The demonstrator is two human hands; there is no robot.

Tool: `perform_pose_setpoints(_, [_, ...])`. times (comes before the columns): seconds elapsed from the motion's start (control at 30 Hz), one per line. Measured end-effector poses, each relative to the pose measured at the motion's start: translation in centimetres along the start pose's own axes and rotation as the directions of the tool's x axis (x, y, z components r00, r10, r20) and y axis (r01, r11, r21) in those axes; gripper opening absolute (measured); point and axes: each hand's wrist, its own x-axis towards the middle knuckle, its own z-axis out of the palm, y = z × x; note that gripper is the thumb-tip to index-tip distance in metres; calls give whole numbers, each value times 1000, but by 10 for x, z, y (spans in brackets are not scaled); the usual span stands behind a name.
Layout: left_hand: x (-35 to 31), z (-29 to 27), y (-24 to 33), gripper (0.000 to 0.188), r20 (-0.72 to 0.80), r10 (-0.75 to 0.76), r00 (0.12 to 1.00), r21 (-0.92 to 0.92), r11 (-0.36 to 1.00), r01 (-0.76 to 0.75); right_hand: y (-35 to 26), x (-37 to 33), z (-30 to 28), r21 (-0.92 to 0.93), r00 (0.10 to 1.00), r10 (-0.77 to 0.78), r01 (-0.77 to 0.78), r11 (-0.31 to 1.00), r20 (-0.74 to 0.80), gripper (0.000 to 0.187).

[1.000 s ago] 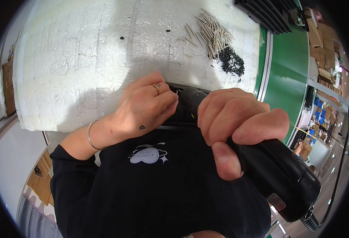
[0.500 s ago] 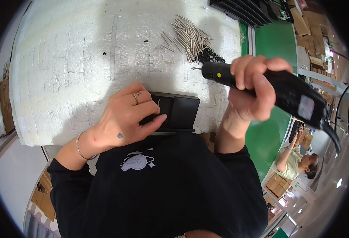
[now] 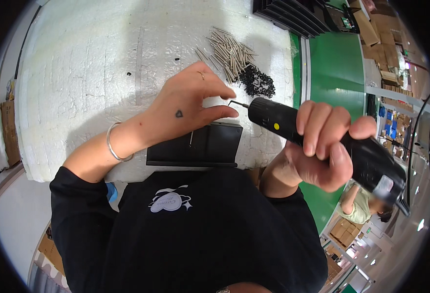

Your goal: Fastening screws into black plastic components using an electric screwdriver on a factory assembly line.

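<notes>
My right hand (image 3: 330,141) is wrapped round a black electric screwdriver (image 3: 273,119) with a yellow dot, held above the table's right side. Its thin bit points left, and a small dark piece hangs at the tip, perhaps a screw. Close to that tip is my left hand (image 3: 190,97), thumb and forefinger apart on either side, with nothing plainly held. Below it a flat black part (image 3: 215,144) with a raised edge lies on the padded surface near my body. A thin metal pin (image 3: 191,139) shows on that part.
Beyond my hands lie a heap of silvery metal pins (image 3: 227,51) and a pile of small black screws (image 3: 258,82). Two black bits sit further left on the white padded table (image 3: 93,73). Black slotted racks (image 3: 293,17) stand at the far right. A person (image 3: 356,207) is in the background.
My left hand has risen off the black part and moved right to the bit's tip, its fingers parting. The screwdriver has come slightly nearer and down.
</notes>
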Motion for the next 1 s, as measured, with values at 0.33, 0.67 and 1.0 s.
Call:
perform_pose_setpoints(0.33, [1,-5,11,22,59,98,993,36,994,-100,-20,2,-2,-41,986,84,-78,996,147,27])
perform_pose_setpoints(0.67, [1,0,14,19,11,163,987,172,972,-162,-11,-3,-8,-20,960,101,-99,995,259,33])
perform_pose_setpoints(1.0, [31,-29,-44,11,279,61,958,569,793,-216,-16,-10,-7,-40,990,15,-10,999,141,40])
